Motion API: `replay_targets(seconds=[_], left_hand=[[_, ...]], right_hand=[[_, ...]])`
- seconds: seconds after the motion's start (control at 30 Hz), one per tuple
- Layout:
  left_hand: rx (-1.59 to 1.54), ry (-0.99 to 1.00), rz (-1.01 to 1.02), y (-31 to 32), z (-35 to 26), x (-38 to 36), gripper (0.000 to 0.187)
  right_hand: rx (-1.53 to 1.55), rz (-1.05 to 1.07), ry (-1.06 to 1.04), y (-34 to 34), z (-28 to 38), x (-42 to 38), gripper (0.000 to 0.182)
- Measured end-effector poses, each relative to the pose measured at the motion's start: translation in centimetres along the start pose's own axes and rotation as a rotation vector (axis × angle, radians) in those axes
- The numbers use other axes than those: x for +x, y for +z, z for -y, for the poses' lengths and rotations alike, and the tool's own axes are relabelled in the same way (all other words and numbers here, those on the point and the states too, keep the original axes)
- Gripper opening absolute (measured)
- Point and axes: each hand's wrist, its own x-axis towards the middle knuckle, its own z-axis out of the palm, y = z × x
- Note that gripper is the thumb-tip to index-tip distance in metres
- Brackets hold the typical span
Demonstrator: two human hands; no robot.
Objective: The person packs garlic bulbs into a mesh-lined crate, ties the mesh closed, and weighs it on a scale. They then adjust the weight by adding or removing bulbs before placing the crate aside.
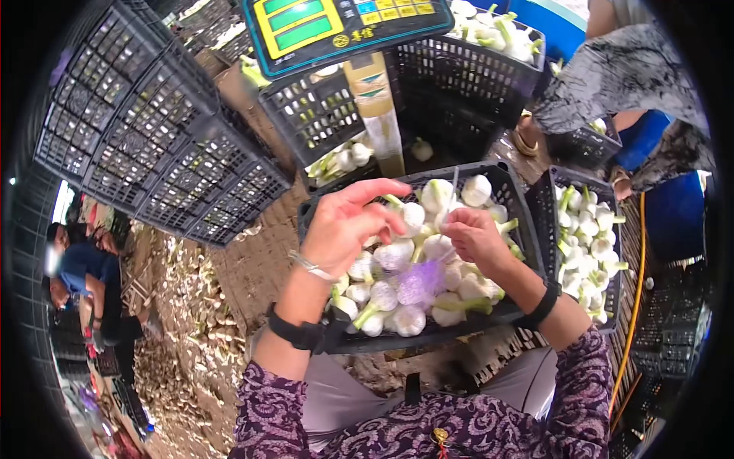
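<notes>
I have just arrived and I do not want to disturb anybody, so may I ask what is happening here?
A person is working with bare hands above a black plastic crate filled with white garlic bulbs with green stems. The right hand seems to pinch a thin pale strip. The left hand is open over the bulbs, apparently holding nothing. Purple mesh lies among the bulbs; whether it wraps any is unclear. Beyond the crate stands a black display unit with green panels.

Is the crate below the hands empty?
No, garlic bulbs lie heaped in the crate below the left hand and right hand.
</notes>
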Motion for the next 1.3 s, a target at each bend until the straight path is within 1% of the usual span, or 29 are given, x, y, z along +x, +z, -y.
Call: replay_targets(seconds=[0.07,0.1,0.13,0.2,0.27,0.3,0.33,0.37,0.4,0.43,0.47,0.53,0.6,0.63,0.67,0.7,0.73,0.8,0.87,0.93,0.97,1.0,1.07,1.1,1.13,1.2,1.23,1.27,1.3], left_hand=[[0.048,-0.214,-0.164,0.2,4.3,0.9,0.024],[-0.021,-0.228,-0.196,1.7,5.5,0.9,0.022],[-0.023,-0.230,-0.190,2.5,6.0,1.0,0.022],[-0.029,-0.363,-0.139,3.6,6.5,1.0,0.024],[-0.013,-0.360,-0.173,3.3,7.2,1.1,0.021],[0.033,-0.372,-0.221,3.1,7.4,1.2,0.018],[0.078,-0.384,-0.269,3.1,7.5,1.2,0.016],[0.157,-0.369,-0.265,3.4,7.5,1.0,0.010],[0.155,-0.369,-0.262,3.7,7.3,1.0,0.010],[0.225,-0.310,-0.171,4.0,7.1,0.9,0.009],[0.296,-0.248,-0.078,4.3,6.8,0.9,0.010],[0.280,-0.240,-0.030,4.3,6.6,0.9,0.011],[0.304,-0.263,-0.169,3.7,7.4,0.8,0.010],[0.210,-0.294,-0.188,4.1,6.5,0.7,0.008],[0.209,-0.293,-0.192,4.1,6.6,0.6,0.008],[0.184,-0.283,-0.199,4.0,6.9,0.5,0.008],[0.159,-0.272,-0.205,3.9,7.0,0.5,0.009],[0.130,-0.246,-0.224,4.1,6.9,0.4,0.007],[0.107,-0.221,-0.240,4.0,6.8,0.4,0.006],[0.049,-0.210,-0.250,3.9,6.7,0.5,0.007],[0.049,-0.208,-0.254,3.8,6.8,0.5,0.007],[0.017,-0.230,-0.313,3.8,6.8,0.6,0.008],[-0.015,-0.250,-0.373,3.7,7.2,0.8,0.008],[-0.013,-0.258,-0.392,3.6,7.5,0.8,0.008],[-0.010,-0.268,-0.412,3.6,7.5,0.9,0.009],[0.011,-0.293,-0.441,3.8,7.1,0.9,0.009],[0.034,-0.321,-0.469,4.0,7.0,0.9,0.010],[0.034,-0.323,-0.468,3.9,7.1,0.8,0.010],[0.096,-0.263,-0.381,3.6,7.2,0.8,0.014]], right_hand=[[-0.020,0.019,-0.046,-0.2,-0.4,-0.1,0.011],[-0.044,0.045,-0.080,-0.3,-0.4,-0.2,0.010],[-0.065,0.069,-0.116,-0.2,-0.2,-0.2,0.009],[-0.063,0.068,-0.095,-0.1,0.6,-1.2,0.009],[0.149,0.078,-0.036,0.0,0.7,-1.8,0.010],[0.303,0.157,-0.028,-0.4,0.7,-1.9,0.028],[0.300,0.156,-0.027,-0.3,0.8,-1.9,0.028],[0.268,0.131,-0.120,-0.1,1.0,-2.0,0.036],[0.237,0.104,-0.212,0.0,1.2,-2.1,0.046],[0.218,0.141,-0.245,0.2,1.5,-2.0,0.054],[0.219,0.136,-0.246,0.5,1.6,-1.9,0.054],[0.165,0.167,-0.243,0.9,2.0,-1.7,0.057],[0.174,0.159,-0.229,0.4,2.3,-1.7,0.063],[0.186,0.152,-0.214,0.1,2.6,-1.8,0.068],[0.196,0.145,-0.200,-0.2,2.8,-1.9,0.073],[0.085,0.139,-0.208,-0.2,2.9,-2.2,0.073],[0.081,0.142,-0.207,-0.3,2.4,-2.2,0.073],[-0.271,0.217,-0.237,-0.5,0.8,-1.7,0.068],[-0.231,0.266,-0.240,-0.2,-0.2,-1.5,0.063],[-0.185,0.185,-0.204,0.5,-0.4,-1.5,0.059],[-0.183,0.113,-0.227,1.1,0.2,-2.2,0.048],[-0.184,0.117,-0.228,1.4,0.1,-2.3,0.048],[-0.446,-0.017,-0.448,1.8,-0.3,-2.7,0.036],[-0.555,-0.086,-0.623,2.0,-1.1,-2.3,0.026],[-0.556,-0.085,-0.623,1.9,-1.1,-2.3,0.026],[-0.881,-0.107,-0.984,1.5,-1.2,-2.3,0.022],[-0.938,-0.101,-0.979,1.8,-0.5,-2.8,0.015],[-0.938,-0.102,-0.977,1.8,-0.6,-2.9,0.015],[-0.940,-0.093,-0.944,1.6,-0.7,-2.8,0.013]])
